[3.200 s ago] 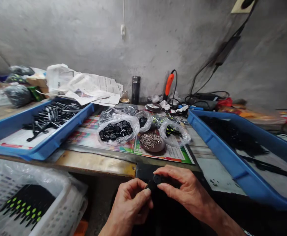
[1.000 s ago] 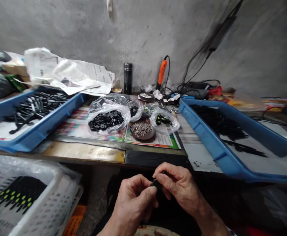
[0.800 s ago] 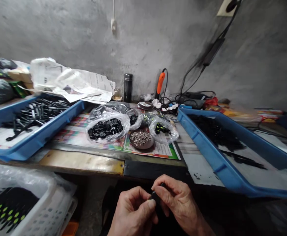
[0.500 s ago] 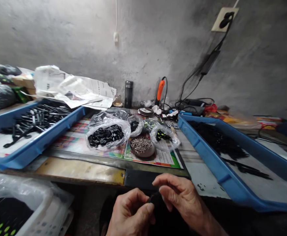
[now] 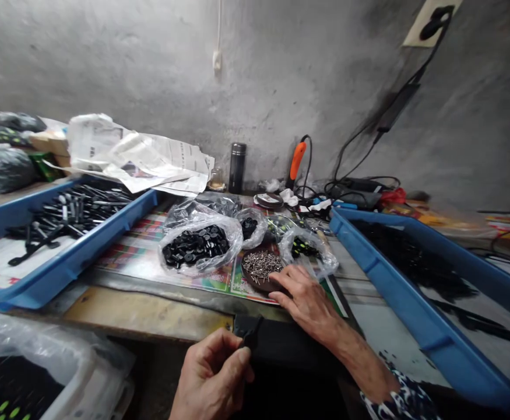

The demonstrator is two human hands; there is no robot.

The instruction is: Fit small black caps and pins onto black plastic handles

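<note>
My left hand (image 5: 214, 373), low in the middle, pinches a small black plastic part (image 5: 252, 335) between thumb and fingertips. Much of that part is hidden or dark against the shadow below. My right hand (image 5: 309, 300) is stretched out over the bench, fingers extended at the right edge of a round brown dish (image 5: 251, 282). A heap of small silver screws or rivets (image 5: 260, 263) fills the dish. I cannot make out anything between the right fingers. Beside the dish lie an open plastic bag of black round pieces (image 5: 196, 248) and a bag of black and yellow-green pieces (image 5: 305, 248).
On the left a blue tray (image 5: 92, 245) holds black rod-like parts. Another blue tray (image 5: 394, 309) on the right holds dark strips. At the back stand a dark flask (image 5: 237, 169) and an orange-handled tool (image 5: 297, 160). A white basket (image 5: 86, 373) sits low left.
My right hand has left the black part and reached forward to the dish of small metal pieces. My left hand keeps hold of the part. The view has shifted slightly.
</note>
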